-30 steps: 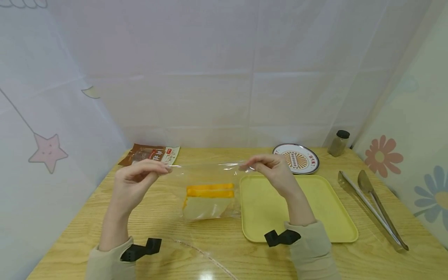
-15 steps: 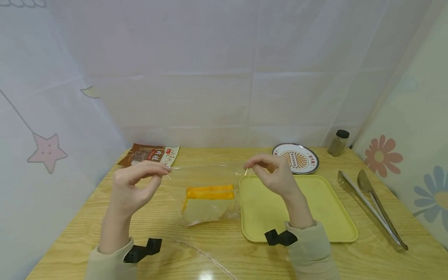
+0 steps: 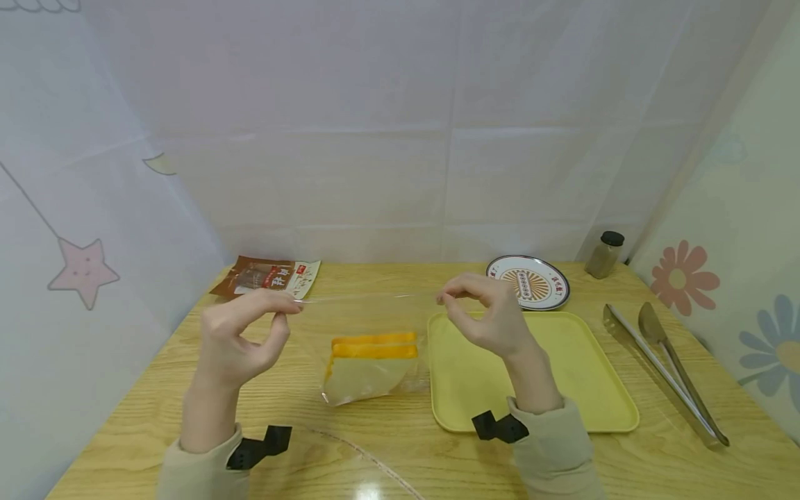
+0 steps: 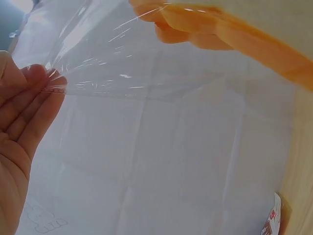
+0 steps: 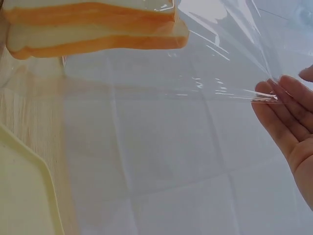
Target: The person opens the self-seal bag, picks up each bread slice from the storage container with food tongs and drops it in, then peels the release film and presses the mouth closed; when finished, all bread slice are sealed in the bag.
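Between my two hands hangs a transparent plastic bag, its top edge drawn straight. Slices of bread with orange-brown crusts lie in its lower part. My left hand pinches the bag's top left corner between thumb and fingers. At the opposite top corner my right hand pinches the film the same way. In the left wrist view, creases fan out from the left fingertips toward the bread. The right wrist view has the film gathered at the right fingers, with two crusts showing.
A yellow tray lies under and beyond the right forearm. Behind it are a round patterned plate and a black-lidded jar. Metal tongs lie at the right. A brown and white packet sits at the back left.
The bread in the bag has sunk slightly toward me. My hands have drawn a little apart at the top edge, still holding both corners. Tray, plate and tongs have stayed put.
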`<state>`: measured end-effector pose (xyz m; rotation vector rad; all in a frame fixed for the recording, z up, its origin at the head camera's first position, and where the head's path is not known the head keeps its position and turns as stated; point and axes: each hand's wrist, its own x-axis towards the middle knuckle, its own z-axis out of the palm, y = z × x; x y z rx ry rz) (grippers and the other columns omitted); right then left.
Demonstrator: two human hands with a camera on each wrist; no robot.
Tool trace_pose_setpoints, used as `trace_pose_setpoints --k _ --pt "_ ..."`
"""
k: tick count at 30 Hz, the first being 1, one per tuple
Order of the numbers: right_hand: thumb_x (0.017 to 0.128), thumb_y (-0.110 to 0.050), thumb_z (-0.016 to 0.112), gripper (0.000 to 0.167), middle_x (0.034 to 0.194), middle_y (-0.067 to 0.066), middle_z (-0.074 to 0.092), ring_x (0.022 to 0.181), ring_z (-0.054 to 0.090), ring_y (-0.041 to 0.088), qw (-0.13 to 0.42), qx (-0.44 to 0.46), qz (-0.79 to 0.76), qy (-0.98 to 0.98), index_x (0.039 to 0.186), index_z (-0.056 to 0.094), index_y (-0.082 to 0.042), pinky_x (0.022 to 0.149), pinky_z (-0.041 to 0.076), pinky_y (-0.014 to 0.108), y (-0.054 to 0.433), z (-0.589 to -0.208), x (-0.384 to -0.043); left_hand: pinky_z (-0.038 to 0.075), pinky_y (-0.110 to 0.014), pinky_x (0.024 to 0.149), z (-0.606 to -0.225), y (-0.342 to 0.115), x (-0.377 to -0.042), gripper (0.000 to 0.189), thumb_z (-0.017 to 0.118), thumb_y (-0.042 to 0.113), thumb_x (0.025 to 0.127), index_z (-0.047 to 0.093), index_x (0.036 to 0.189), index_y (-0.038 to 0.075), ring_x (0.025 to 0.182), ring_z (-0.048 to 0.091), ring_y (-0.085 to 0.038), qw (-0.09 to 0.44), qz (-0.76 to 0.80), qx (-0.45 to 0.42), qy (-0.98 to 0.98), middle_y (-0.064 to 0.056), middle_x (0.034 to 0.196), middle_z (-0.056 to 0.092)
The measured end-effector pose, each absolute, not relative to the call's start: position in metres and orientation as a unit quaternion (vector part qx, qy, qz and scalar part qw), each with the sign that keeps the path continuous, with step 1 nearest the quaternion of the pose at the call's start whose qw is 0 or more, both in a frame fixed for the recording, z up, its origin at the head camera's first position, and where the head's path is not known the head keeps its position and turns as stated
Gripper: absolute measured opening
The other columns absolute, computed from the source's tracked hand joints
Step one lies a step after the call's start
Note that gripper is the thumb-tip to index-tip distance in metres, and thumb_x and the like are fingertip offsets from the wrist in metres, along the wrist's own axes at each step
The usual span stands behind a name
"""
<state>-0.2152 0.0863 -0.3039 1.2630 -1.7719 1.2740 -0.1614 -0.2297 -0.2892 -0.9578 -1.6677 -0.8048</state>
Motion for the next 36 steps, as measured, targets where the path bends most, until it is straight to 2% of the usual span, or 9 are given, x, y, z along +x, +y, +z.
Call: trace_pose_setpoints --k 6,11,15,18,19,21,26,28,36 --pt "0.068 0.012 0.076 0.019 0.073 0.006 0.067 0.067 0.064 0.016 0.332 0.447 0.447 -0.700 0.076 0.067 -0.002 0.066 0.056 0.019 0.081 -0.305 -0.215 0.051 -0.010 0.071 -0.290 -0.230 -0.160 0.022 0.051 0.008 0.080 0.068 0.068 0.001 0.057 0.063 -0.020 0.518 -0.299 -0.375 -0.709 -0.010 0.066 0.067" --pt "0.077 0.002 0.074 0.009 0.077 0.009 0.066 0.071 0.065 0.018 0.295 0.419 0.455 -0.728 0.079 0.066 0.001 0.068 0.056 0.018 0.082 -0.304 -0.210 0.050 -0.008 0.071 -0.289 -0.230 -0.162 0.034 0.062 0.028 0.090 0.066 0.068 0.002 0.059 0.063 -0.014 0.503 -0.297 -0.359 -0.728 -0.008 0.066 0.067" --pt "0.076 0.007 0.072 0.011 0.077 0.010 0.066 0.072 0.066 0.018 0.266 0.392 0.468 -0.746 0.080 0.064 0.001 0.067 0.056 0.019 0.083 -0.302 -0.208 0.051 -0.007 0.072 -0.289 -0.230 -0.161 0.016 0.076 0.000 0.075 0.060 0.072 -0.002 0.072 0.063 0.002 0.459 -0.339 -0.323 -0.755 -0.010 0.070 0.067" --pt "0.076 0.010 0.071 0.013 0.077 0.010 0.066 0.072 0.067 0.019 0.242 0.370 0.487 -0.753 0.081 0.063 0.001 0.066 0.056 0.019 0.084 -0.301 -0.207 0.052 -0.008 0.072 -0.288 -0.229 -0.158 0.030 0.077 -0.019 0.060 0.058 0.080 -0.007 0.079 0.061 0.009 0.428 -0.374 -0.286 -0.772 -0.013 0.075 0.066" --pt "0.076 0.010 0.071 0.013 0.077 0.011 0.066 0.072 0.067 0.019 0.234 0.363 0.495 -0.754 0.081 0.063 0.001 0.066 0.056 0.019 0.084 -0.301 -0.207 0.052 -0.008 0.072 -0.288 -0.229 -0.158 0.032 0.075 -0.021 0.060 0.059 0.084 -0.008 0.079 0.061 0.009 0.420 -0.386 -0.275 -0.774 -0.013 0.077 0.066" --pt "0.077 0.009 0.070 0.012 0.078 0.012 0.065 0.073 0.067 0.019 0.217 0.346 0.512 -0.756 0.082 0.061 0.001 0.068 0.057 0.020 0.084 -0.301 -0.206 0.053 -0.009 0.072 -0.288 -0.228 -0.156 0.032 0.074 -0.020 0.063 0.061 0.090 -0.008 0.079 0.062 0.007 0.403 -0.407 -0.248 -0.781 -0.010 0.079 0.065" --pt "0.080 0.004 0.070 0.019 0.079 0.013 0.065 0.076 0.068 0.021 0.179 0.304 0.551 -0.756 0.093 0.056 0.002 0.068 0.058 0.024 0.083 -0.300 -0.207 0.054 -0.011 0.068 -0.290 -0.228 -0.156 0.025 0.073 -0.007 0.075 0.070 0.098 0.000 0.073 0.065 0.003 0.343 -0.464 -0.168 -0.799 0.013 0.081 0.066" --pt "0.081 0.003 0.070 0.022 0.081 0.015 0.066 0.076 0.068 0.022 0.165 0.295 0.565 -0.753 0.097 0.056 0.002 0.068 0.058 0.025 0.083 -0.301 -0.209 0.055 -0.013 0.068 -0.291 -0.228 -0.157 0.020 0.072 -0.002 0.079 0.072 0.099 0.002 0.072 0.066 0.001 0.315 -0.488 -0.150 -0.800 0.018 0.082 0.066" --pt "0.084 -0.003 0.069 0.021 0.093 0.020 0.067 0.079 0.067 0.010 0.069 0.280 0.618 -0.731 0.103 0.065 0.005 0.076 0.058 0.029 0.086 -0.305 -0.216 0.056 -0.017 0.069 -0.294 -0.233 -0.160 0.011 0.068 0.010 0.086 0.071 0.090 0.000 0.071 0.067 -0.002 0.255 -0.503 -0.129 -0.816 0.014 0.077 0.069"
